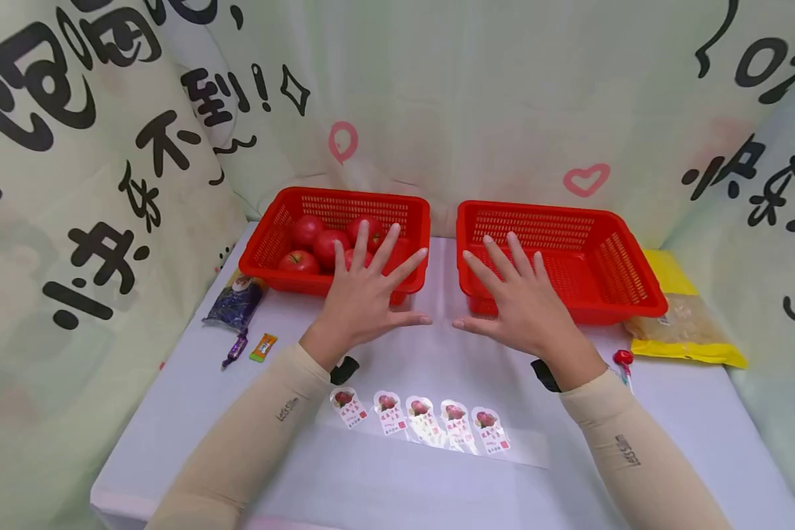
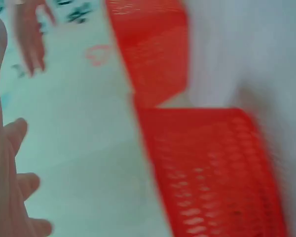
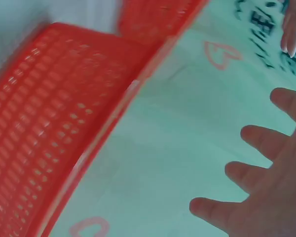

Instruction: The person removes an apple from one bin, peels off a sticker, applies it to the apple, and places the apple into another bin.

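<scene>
Both hands are held up with fingers spread and nothing in them. The left hand is in front of the left red basket, covering part of its near side. Several red apples lie in that basket. The right hand is before the right red basket, where no contents show. In the left wrist view the left fingers stand apart from the blurred basket wall. The right fingers are likewise straight and spread in the right wrist view.
A row of apple-print stickers lies on a strip near the front. On the left are a dark snack packet, a purple candy and an orange one. A yellow bag and red lollipop lie right.
</scene>
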Available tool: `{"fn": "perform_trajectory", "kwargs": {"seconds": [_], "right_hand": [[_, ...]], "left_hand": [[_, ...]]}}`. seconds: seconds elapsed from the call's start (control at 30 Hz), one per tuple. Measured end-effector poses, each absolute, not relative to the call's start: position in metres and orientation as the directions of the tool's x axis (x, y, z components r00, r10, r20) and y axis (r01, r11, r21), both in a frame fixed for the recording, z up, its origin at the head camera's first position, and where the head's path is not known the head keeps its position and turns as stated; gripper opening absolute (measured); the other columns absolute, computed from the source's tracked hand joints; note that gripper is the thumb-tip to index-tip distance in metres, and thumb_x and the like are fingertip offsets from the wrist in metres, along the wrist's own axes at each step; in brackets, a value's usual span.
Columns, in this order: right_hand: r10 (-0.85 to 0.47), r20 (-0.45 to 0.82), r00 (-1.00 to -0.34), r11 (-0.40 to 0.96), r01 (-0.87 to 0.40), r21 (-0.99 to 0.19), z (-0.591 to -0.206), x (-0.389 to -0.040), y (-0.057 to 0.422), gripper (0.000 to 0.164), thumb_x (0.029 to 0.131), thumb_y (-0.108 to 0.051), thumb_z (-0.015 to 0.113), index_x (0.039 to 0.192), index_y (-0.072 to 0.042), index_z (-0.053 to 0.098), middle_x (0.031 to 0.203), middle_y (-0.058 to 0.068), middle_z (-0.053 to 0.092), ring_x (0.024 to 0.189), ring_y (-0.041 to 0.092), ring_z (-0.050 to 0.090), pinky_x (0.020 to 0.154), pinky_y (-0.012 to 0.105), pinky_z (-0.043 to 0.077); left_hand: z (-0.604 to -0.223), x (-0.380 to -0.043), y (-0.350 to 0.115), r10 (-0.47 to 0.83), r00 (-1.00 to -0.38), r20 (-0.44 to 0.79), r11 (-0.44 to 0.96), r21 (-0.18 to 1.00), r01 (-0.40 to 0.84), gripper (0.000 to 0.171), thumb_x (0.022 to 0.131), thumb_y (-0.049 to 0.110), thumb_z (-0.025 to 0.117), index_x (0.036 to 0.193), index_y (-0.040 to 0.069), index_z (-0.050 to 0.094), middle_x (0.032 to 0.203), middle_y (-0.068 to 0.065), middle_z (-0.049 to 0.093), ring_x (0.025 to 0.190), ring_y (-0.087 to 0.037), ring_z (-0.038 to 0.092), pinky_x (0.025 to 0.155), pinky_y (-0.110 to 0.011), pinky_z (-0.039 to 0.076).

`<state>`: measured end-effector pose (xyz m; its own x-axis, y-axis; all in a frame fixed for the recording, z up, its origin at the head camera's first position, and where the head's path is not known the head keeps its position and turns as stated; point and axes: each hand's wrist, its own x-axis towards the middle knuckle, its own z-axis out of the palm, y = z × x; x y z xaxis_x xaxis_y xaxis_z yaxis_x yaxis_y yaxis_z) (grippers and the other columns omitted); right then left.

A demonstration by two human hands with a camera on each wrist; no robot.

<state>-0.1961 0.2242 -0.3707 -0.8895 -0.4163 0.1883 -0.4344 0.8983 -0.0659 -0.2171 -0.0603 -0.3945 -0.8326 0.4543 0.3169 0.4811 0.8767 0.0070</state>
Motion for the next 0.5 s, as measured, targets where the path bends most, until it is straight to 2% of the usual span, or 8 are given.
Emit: {"fn": "perform_trajectory", "kwargs": {"seconds": [0.07, 0.17, 0.23, 0.3, 0.37, 0.5], "right_hand": [[-0.413, 0.242, -0.878, 0.893, -0.442, -0.079, -0.367, -0.188, 0.224, 0.105, 0.082, -0.060, 0.083, 0.167, -0.023, 0.034, 0.175, 0.017, 0.025, 0.163, 0.046, 0.011, 0.124, 0.077, 0.019], [-0.390, 0.362, -0.847, 0.879, -0.459, -0.126, -0.367, -0.170, 0.225, 0.097, 0.079, -0.046, 0.091, 0.160, -0.017, 0.047, 0.166, 0.019, 0.042, 0.157, 0.044, 0.032, 0.117, 0.074, 0.038], [-0.360, 0.447, -0.819, 0.864, -0.473, -0.172, -0.372, -0.155, 0.225, 0.089, 0.077, -0.037, 0.094, 0.154, -0.013, 0.055, 0.158, 0.018, 0.053, 0.148, 0.042, 0.047, 0.107, 0.069, 0.051], [-0.315, 0.512, -0.799, 0.845, -0.482, -0.232, -0.380, -0.141, 0.225, 0.080, 0.077, -0.030, 0.094, 0.147, -0.011, 0.061, 0.149, 0.016, 0.061, 0.137, 0.039, 0.058, 0.098, 0.064, 0.058], [-0.264, 0.548, -0.794, 0.830, -0.477, -0.291, -0.390, -0.130, 0.225, 0.070, 0.079, -0.026, 0.092, 0.142, -0.011, 0.065, 0.142, 0.014, 0.067, 0.128, 0.036, 0.065, 0.093, 0.060, 0.061], [-0.186, 0.563, -0.805, 0.807, -0.452, -0.380, -0.411, -0.119, 0.223, 0.055, 0.082, -0.021, 0.089, 0.133, -0.010, 0.071, 0.128, 0.011, 0.075, 0.111, 0.030, 0.073, 0.086, 0.056, 0.065]], "left_hand": [[-0.388, -0.208, -0.062, 0.439, -0.822, 0.363, 0.866, 0.072, 0.494, 0.101, 0.085, 0.082, 0.063, 0.168, 0.039, 0.025, 0.180, -0.008, 0.007, 0.166, -0.043, -0.003, 0.125, -0.076, 0.019], [-0.383, -0.188, -0.068, 0.383, -0.803, 0.456, 0.838, 0.193, 0.510, 0.090, 0.086, 0.068, 0.075, 0.161, 0.030, 0.045, 0.172, -0.012, 0.035, 0.161, -0.040, 0.026, 0.119, -0.065, 0.041], [-0.387, -0.174, -0.074, 0.318, -0.802, 0.506, 0.812, 0.291, 0.506, 0.077, 0.087, 0.056, 0.082, 0.152, 0.023, 0.058, 0.159, -0.011, 0.052, 0.150, -0.035, 0.045, 0.110, -0.056, 0.054], [-0.396, -0.164, -0.082, 0.236, -0.811, 0.535, 0.778, 0.397, 0.488, 0.063, 0.088, 0.046, 0.084, 0.141, 0.018, 0.066, 0.144, -0.010, 0.064, 0.136, -0.030, 0.058, 0.102, -0.049, 0.061], [-0.408, -0.159, -0.090, 0.141, -0.830, 0.540, 0.726, 0.513, 0.458, 0.051, 0.089, 0.037, 0.085, 0.132, 0.013, 0.070, 0.131, -0.009, 0.070, 0.120, -0.027, 0.065, 0.093, -0.045, 0.065], [-0.430, -0.167, -0.108, -0.096, -0.856, 0.508, 0.591, 0.721, 0.361, 0.033, 0.093, 0.026, 0.082, 0.118, 0.007, 0.071, 0.110, -0.010, 0.075, 0.098, -0.025, 0.070, 0.084, -0.047, 0.066]]}}
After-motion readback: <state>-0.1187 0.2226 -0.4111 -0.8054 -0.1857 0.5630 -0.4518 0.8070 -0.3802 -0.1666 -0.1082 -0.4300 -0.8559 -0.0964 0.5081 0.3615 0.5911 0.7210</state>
